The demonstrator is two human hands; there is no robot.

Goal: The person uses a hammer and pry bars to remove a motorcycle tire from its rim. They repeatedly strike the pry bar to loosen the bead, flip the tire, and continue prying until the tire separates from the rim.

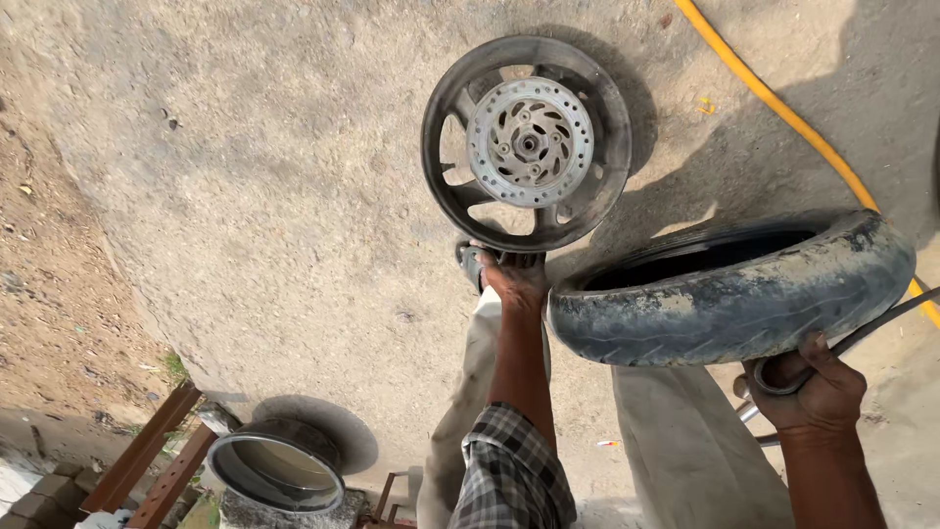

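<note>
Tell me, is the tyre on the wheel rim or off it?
Off. The tyre is apart, its middle hollow, held by the right hand; the bare rim lies on the ground.

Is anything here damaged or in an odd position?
Yes. The tyre is off the wheel rim; its tread looks worn and dusty. The left hand grips the rim's edge, the right hand holds the tyre from below, together with thin metal tools.
</note>
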